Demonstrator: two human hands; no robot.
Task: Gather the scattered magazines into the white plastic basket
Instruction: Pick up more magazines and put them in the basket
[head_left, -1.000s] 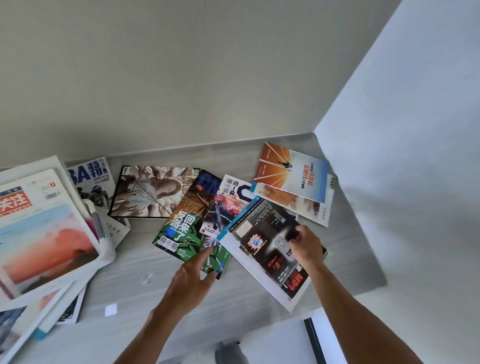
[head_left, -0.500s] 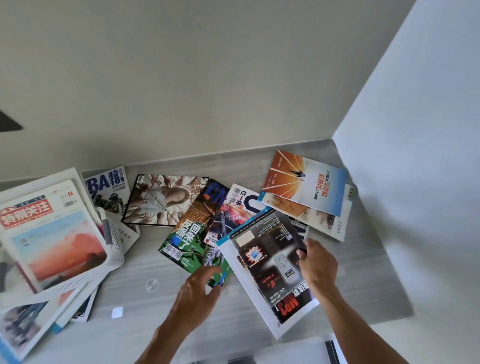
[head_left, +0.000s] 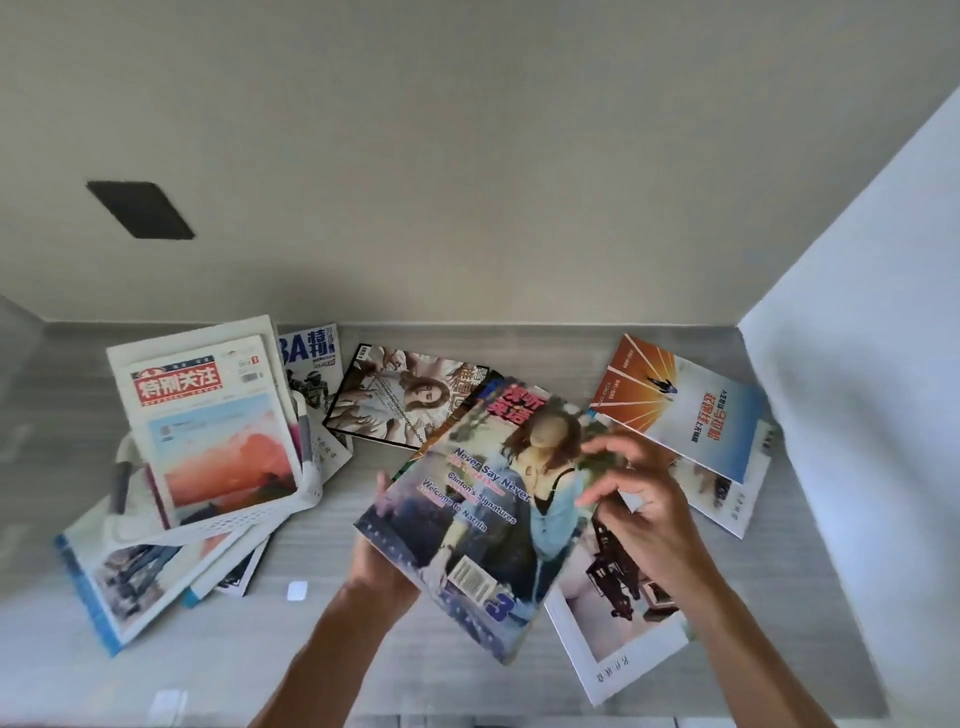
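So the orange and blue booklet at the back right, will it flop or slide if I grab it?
The orange and blue booklet looks thin, so it probably bends when lifted by one edge. Its cover seems glossy and it lies on another magazine, so it may slide when pushed.

A single head-worn wide-angle view looks forward and steeply down — close over the pale grey wood-grain surface (head_left: 332, 525), facing the plain beige wall (head_left: 467, 156) behind it.
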